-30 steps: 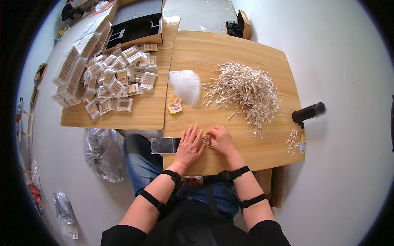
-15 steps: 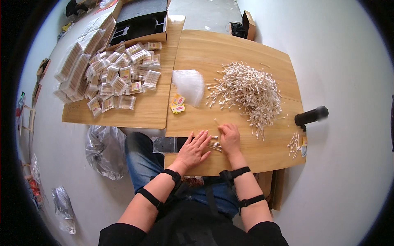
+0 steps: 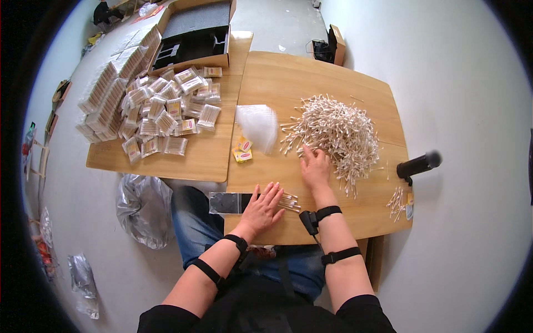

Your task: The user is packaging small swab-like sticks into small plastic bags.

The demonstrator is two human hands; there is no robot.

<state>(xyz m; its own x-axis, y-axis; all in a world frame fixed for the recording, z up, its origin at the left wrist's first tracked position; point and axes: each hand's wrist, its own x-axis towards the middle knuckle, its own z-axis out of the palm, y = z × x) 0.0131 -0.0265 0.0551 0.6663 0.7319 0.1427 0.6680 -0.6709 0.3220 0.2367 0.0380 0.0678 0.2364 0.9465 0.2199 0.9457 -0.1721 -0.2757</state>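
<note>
My left hand (image 3: 262, 210) lies flat near the table's front edge, fingers stretched out. It covers part of a small bunch of cotton swabs (image 3: 289, 202), whose tips stick out on its right. Beside it on the left, a clear plastic bag (image 3: 222, 203) lies with a dark flat piece (image 3: 248, 203) partly under the hand. My right hand (image 3: 316, 169) reaches to the near left edge of a large loose heap of cotton swabs (image 3: 341, 136). Its fingers are apart, the fingertips touching swabs; I see nothing held in them.
Clear empty bags (image 3: 258, 126) and yellow cards (image 3: 243, 152) lie left of the heap. Packed swab bags (image 3: 166, 111) and stacked packs (image 3: 105, 100) fill the left table, before an open box (image 3: 191, 44). A black cylinder (image 3: 419, 165) and a few swabs (image 3: 396, 204) sit at the right edge.
My right hand has moved away from the small bunch, up and forward to the heap. My left hand stays flat on the bunch. The whole view has shifted slightly.
</note>
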